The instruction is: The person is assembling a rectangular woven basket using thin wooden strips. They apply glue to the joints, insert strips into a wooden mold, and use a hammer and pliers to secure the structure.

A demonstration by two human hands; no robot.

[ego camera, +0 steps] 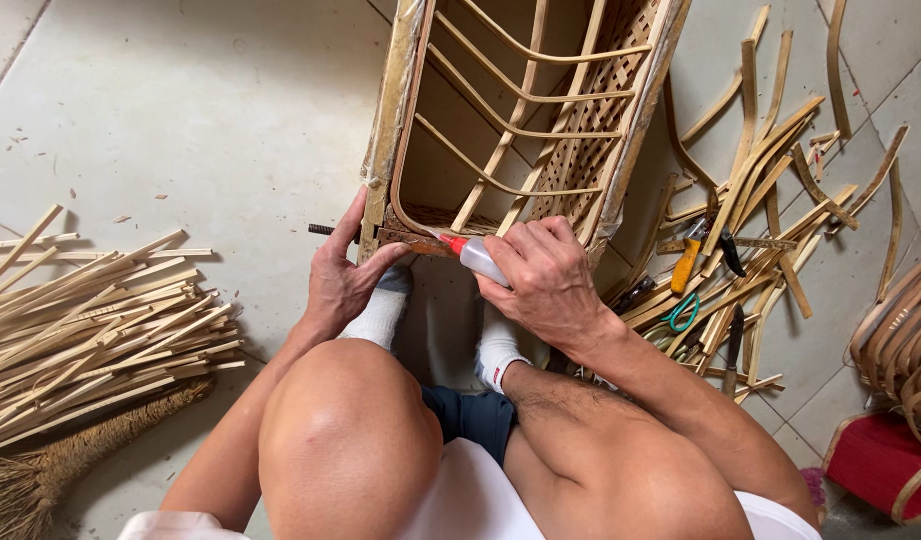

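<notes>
While left hand (342,272) grips frame (400,120) corner | right hand (545,275) pinches glue bottle (477,256) | bare floor (200,120) leftward

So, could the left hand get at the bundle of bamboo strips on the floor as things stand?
Probably yes: the left hand only rests on the frame, and bare floor lies between it and the strips.

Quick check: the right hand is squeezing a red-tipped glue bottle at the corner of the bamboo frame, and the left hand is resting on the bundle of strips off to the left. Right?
Not quite. In the head view the left hand grips the corner of the bamboo frame, apart from the bundle of strips lying on the floor to the left. The rest holds: the right hand holds the red-tipped glue bottle at that corner.
</notes>
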